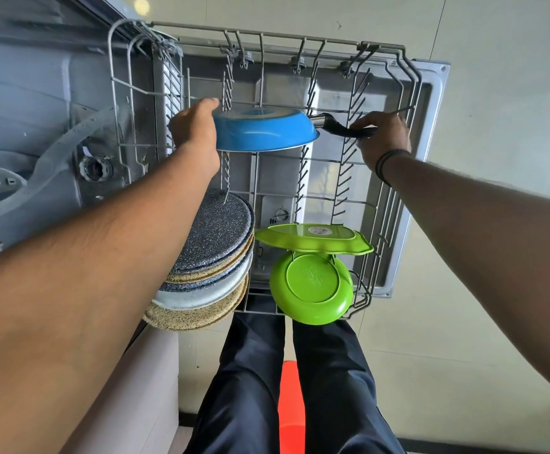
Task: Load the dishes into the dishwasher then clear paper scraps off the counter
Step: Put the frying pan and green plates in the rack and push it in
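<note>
A blue frying pan (264, 131) hangs upside down over the middle of the pulled-out wire rack (394, 198). My left hand (195, 126) holds the pan's left rim. My right hand (383, 136) grips its black handle (342, 127). At the near left of the rack stand several speckled grey, white and tan plates (208, 257), stacked on edge. Two green plastic dishes (313, 280) sit at the near right of the rack.
The open dishwasher tub (38, 126) with its spray arm lies to the left. Under the rack is the lowered door (430, 103). My legs in dark trousers (257, 381) stand at the rack's near edge, an orange object (291, 404) between them. Pale floor lies to the right.
</note>
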{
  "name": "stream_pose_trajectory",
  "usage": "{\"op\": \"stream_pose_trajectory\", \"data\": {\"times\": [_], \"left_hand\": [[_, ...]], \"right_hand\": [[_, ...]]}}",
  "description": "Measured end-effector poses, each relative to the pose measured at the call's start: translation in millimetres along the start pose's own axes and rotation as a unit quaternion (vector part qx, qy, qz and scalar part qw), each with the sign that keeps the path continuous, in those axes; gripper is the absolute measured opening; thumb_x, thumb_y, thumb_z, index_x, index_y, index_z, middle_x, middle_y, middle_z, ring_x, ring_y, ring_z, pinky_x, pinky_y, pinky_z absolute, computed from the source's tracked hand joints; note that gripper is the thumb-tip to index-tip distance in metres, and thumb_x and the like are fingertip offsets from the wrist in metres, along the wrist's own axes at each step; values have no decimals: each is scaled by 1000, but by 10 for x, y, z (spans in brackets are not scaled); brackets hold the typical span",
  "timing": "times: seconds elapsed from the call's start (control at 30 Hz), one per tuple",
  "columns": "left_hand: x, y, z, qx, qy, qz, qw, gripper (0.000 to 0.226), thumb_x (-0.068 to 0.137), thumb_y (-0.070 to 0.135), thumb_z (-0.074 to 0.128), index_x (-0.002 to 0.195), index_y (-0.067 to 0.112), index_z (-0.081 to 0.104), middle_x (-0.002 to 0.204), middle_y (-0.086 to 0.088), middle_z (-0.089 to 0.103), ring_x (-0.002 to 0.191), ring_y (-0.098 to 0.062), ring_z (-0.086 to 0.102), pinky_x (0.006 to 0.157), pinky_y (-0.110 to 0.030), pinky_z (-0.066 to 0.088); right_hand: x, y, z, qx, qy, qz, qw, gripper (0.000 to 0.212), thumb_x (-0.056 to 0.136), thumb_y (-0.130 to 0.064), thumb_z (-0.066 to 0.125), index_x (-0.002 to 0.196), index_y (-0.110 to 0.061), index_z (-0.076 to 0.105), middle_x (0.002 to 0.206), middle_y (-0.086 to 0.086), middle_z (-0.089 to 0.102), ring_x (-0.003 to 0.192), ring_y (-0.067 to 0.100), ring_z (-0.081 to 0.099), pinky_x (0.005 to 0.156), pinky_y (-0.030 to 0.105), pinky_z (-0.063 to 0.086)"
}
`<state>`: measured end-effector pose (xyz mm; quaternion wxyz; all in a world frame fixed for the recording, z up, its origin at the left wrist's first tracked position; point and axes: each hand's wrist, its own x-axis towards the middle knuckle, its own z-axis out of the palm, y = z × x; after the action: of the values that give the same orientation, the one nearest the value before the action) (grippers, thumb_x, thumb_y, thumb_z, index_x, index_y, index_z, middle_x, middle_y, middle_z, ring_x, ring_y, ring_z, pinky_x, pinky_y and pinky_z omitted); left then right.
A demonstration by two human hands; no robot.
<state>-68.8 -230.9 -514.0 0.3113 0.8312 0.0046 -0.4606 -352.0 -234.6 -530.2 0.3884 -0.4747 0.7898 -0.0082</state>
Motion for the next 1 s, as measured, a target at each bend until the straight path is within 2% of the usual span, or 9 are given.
{"op": "stream_pose_trajectory", "data": {"times": [0.1,0.2,0.4,0.53,0.63,0.73,0.83,0.93,1.0], "left_hand": [[172,-16,-133,-5,-13,-55,998,50,71,27,78,118,14,63,109,-3,70,88,-18,72,60,-30,61],[261,-46,-193,14,-34,-75,997,48,78,23,77,123,13,62,113,-3,72,88,-17,73,58,-28,60],[108,11,-225,9,-38,-94,995,37,88,29,71,121,14,63,111,-7,70,92,-24,73,65,-43,64],[-43,14,-202,29,-71,-103,992,27,96,37,63,115,18,59,112,-4,67,96,-20,70,84,-39,61],[-120,-8,-152,48,-98,-110,988,20,101,43,55,99,23,56,108,0,65,100,-17,67,89,-36,56],[-118,-57,-134,51,-94,-92,990,30,100,50,55,111,22,58,113,-1,65,102,-17,66,78,-34,59],[-54,-111,-135,49,-69,-74,994,39,99,51,56,122,19,59,112,-2,66,98,-17,67,61,-29,59],[13,-130,-137,21,-39,-75,996,35,96,43,61,115,14,62,100,0,67,82,-13,65,49,-20,51],[13,-97,-148,-11,-8,-79,997,14,96,26,58,99,12,60,78,2,59,57,-9,54,41,-15,37]], "right_hand": [[-96,15,82,-33,15,-17,999,28,89,-11,62,109,-30,68,129,6,48,93,15,46,80,28,47],[-158,18,126,-27,37,-18,999,29,86,-12,65,111,-25,60,126,8,47,95,19,50,84,36,54],[-175,-25,104,45,46,19,998,62,83,-2,66,137,-20,41,133,10,39,94,17,47,64,12,37],[-155,10,99,21,41,56,997,54,90,-15,65,140,-16,45,137,11,41,102,22,51,85,24,42],[-122,70,106,-30,7,40,999,53,98,-22,58,148,-17,43,148,12,39,130,27,47,104,31,40],[-80,72,96,-49,-24,38,998,55,100,-19,54,152,-18,36,154,12,34,137,29,42,109,36,38],[-51,36,60,-71,-48,35,996,54,101,-19,52,152,-17,35,152,14,33,130,30,48,106,37,42],[-69,23,31,-71,-48,34,996,40,98,-21,56,137,-17,50,142,14,38,99,27,55,95,32,46],[-100,33,34,-38,-10,40,998,31,93,-18,60,124,-19,58,133,11,41,85,23,53,87,30,50]]}}
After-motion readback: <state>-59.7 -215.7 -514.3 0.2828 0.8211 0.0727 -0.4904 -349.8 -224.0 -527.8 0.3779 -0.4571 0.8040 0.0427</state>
